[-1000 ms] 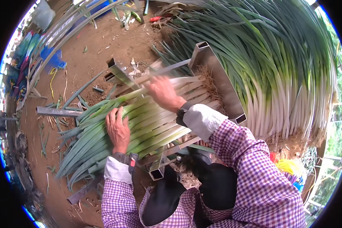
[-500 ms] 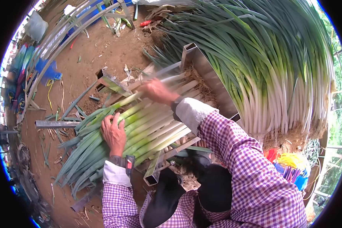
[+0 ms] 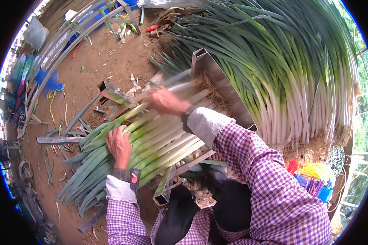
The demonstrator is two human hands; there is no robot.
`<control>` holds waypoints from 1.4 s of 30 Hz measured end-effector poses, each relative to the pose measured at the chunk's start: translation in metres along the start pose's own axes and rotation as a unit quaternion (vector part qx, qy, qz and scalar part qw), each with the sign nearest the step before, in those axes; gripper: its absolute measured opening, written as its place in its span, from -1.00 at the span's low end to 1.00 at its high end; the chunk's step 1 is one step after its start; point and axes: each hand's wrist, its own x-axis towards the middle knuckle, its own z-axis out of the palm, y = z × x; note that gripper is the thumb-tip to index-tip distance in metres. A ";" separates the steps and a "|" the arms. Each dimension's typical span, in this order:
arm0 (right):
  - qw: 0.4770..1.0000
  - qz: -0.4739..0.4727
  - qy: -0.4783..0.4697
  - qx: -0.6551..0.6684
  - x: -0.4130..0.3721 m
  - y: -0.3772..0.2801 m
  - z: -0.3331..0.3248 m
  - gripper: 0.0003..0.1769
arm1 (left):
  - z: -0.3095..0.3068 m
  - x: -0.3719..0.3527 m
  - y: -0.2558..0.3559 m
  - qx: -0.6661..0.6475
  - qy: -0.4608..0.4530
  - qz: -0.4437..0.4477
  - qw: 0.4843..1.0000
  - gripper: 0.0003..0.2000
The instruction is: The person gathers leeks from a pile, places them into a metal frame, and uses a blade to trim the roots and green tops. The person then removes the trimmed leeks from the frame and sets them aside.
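Several leeks (image 3: 167, 134) lie side by side on a metal frame (image 3: 167, 183), their roots against an upright metal plate (image 3: 229, 94) and their green leaves (image 3: 90, 171) spread to the lower left. My left hand (image 3: 119, 143) rests on the green part near the leaves, its fingers curled round a stalk at the upper edge; what lies under the palm is hidden. Blurred by motion, my right hand (image 3: 165, 101) is on the pale stalk of the uppermost leek, with its fingers smeared. A device with a red mark (image 3: 135, 178) is strapped at my left wrist.
A large pile of leeks (image 3: 282, 73) fills the upper right behind the plate. Yellow and blue ties (image 3: 315, 175) lie at the lower right. Curved metal rails (image 3: 49, 77) stand at the left, near a blue plastic piece (image 3: 49, 80). Leaf scraps litter the soil.
My left hand has shifted slightly left and up along the leaves. My right hand stays near the uppermost stalk, still blurred. The whole view has shifted a little.
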 end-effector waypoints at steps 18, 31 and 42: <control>0.998 0.017 -0.055 0.028 -0.007 0.013 0.000 -0.75 | 0.020 0.013 0.013 -0.111 0.046 0.027 0.992 -0.76; 0.967 0.168 -0.181 0.063 0.009 -0.022 -0.032 -0.73 | -0.009 0.009 0.006 -0.145 0.135 -0.001 0.980 -0.82; 0.954 0.227 -0.176 0.090 0.025 -0.022 -0.042 -0.74 | -0.005 -0.014 -0.006 -0.041 0.124 0.024 0.991 -0.90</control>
